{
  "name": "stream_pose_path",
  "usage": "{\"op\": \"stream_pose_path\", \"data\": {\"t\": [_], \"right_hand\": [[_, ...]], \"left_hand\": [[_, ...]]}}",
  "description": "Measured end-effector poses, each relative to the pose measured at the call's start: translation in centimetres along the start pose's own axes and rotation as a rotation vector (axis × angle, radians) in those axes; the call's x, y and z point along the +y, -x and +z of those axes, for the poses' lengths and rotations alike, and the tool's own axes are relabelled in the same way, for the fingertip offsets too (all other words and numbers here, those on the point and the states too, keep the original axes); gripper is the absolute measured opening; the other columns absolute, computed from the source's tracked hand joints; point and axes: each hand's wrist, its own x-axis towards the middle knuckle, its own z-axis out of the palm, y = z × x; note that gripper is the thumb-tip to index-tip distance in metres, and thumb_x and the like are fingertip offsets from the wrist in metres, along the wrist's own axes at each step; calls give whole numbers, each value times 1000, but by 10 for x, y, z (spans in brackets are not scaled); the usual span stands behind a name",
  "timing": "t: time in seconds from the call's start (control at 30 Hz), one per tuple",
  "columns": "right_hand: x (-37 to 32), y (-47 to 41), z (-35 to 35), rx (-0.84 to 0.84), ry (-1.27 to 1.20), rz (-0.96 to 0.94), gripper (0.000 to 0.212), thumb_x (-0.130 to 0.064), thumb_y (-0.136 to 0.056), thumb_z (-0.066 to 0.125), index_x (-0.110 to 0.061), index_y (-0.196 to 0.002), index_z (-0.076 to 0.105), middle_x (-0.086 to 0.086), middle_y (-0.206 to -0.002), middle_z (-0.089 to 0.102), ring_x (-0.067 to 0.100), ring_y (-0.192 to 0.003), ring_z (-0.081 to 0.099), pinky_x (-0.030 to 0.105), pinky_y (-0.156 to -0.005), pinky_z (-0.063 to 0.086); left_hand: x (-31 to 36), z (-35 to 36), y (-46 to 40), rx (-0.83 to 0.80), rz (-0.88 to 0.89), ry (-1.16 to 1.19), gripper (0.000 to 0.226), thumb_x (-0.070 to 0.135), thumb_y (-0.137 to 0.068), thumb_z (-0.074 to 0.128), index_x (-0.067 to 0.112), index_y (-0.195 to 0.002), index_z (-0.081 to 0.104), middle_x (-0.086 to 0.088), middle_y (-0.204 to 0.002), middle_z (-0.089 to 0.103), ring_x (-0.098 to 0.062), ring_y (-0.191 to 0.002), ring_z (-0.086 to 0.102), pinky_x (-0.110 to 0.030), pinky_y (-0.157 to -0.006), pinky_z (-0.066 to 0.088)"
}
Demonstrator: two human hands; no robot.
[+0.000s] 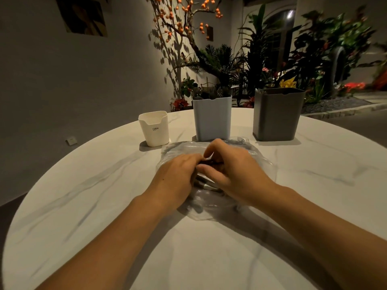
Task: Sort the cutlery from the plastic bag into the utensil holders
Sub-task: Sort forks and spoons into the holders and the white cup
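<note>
Both hands (pixel 178 174) cover most of the cutlery (pixel 206 184) inside the bag (pixel 261 164). Its pieces blur together. Beyond the bag, the blue holder (pixel 212 118) hides its contents.

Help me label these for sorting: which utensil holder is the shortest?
The white holder on the left, printed CRBW; the blue holder and grey holder stand clearly taller.

Taking the plastic bag (pixel 215 164) as landmark: just beyond it three holders stand in a row, blocking a straight reach across, the white holder (pixel 154 128) at far left, the blue holder (pixel 212 118) dead ahead, almost touching the bag, and the grey holder (pixel 277 115) at far right. Gaps separate the holders. The table (pixel 83 185) lies bare left, right and nearer of the bag.
</note>
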Motion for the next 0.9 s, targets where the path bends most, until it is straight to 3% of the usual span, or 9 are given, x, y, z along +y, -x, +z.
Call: {"op": "stream_pose_path", "data": {"t": [0.1, 0.17, 0.23, 0.37, 0.43, 0.53, 0.7, 0.83, 0.9], "right_hand": [[-1, 2, -4, 47, -313, 19, 41, -59, -97, 39, -24, -105, 57, -9, -91, 66, 9, -85, 66, 24, -74, 57], [-1, 1, -7, 93, -461, 51, 50, -58, -99, 31, -18, -101, 61, 0, -87, 67, 15, -82, 65, 25, -71, 56], [-1, 0, -9, 121, -539, 111, 61, -63, -96, 26, -17, -99, 66, 1, -87, 69, 16, -84, 67, 29, -74, 58], [4, -2, -7, 135, -442, 132, 35, -38, -105, 39, -17, -101, 67, 1, -89, 68, 18, -86, 66, 44, -78, 58], [6, -3, -5, 100, -353, 151, 22, -27, -105, 46, -21, -110, 66, -5, -98, 69, 12, -93, 65, 40, -87, 58], [7, -3, -1, 33, -270, 193, 27, -20, -105, 46, -26, -126, 62, -9, -120, 66, 8, -110, 61, 34, -101, 53], [5, -2, -2, -55, -229, 216, 36, -18, -104, 47, -28, -138, 55, -9, -135, 60, 10, -123, 54, 35, -108, 47], [1, -1, -4, -91, -236, 187, 32, -22, -104, 47, -28, -134, 57, -13, -122, 59, 3, -108, 54, 19, -95, 46], [-1, -1, -5, -142, -282, 186, 29, -20, -105, 45, -29, -128, 60, -15, -112, 61, 4, -101, 56, 20, -93, 47]], "left_hand": [[-2, 3, -1, 29, -18, 109, 24, 24, -107, 39, 39, -122, 49, 14, -125, 56, -4, -112, 51, -19, -105, 40], [-5, 9, -4, 85, 21, 96, 30, 21, -107, 39, 31, -134, 49, 9, -130, 57, -7, -117, 52, -22, -107, 42], [-3, 10, -6, 186, 35, 115, 29, 20, -106, 40, 26, -132, 51, 9, -121, 60, -7, -110, 54, -11, -98, 41], [7, 7, -10, 360, 33, 355, 19, 21, -106, 40, 21, -114, 57, 9, -106, 67, -5, -106, 62, -15, -94, 46], [11, 0, -13, 408, -14, 562, 18, 17, -107, 39, 19, -112, 57, 8, -102, 68, -4, -105, 64, -17, -94, 49], [19, -9, -16, 471, -152, 840, 21, 11, -107, 39, 18, -110, 59, 5, -97, 72, -9, -102, 70, -24, -97, 54], [19, -19, -22, 506, -306, 1109, 24, 8, -108, 37, 8, -116, 59, -9, -101, 73, -18, -100, 73, -36, -100, 54], [20, -25, -23, 434, -365, 1484, 24, 6, -108, 34, 4, -121, 54, -15, -107, 72, -26, -105, 72, -42, -102, 53], [20, -26, -23, 396, -387, 1629, 25, 6, -108, 33, 3, -123, 53, -17, -107, 72, -28, -105, 72, -44, -102, 52]]}}
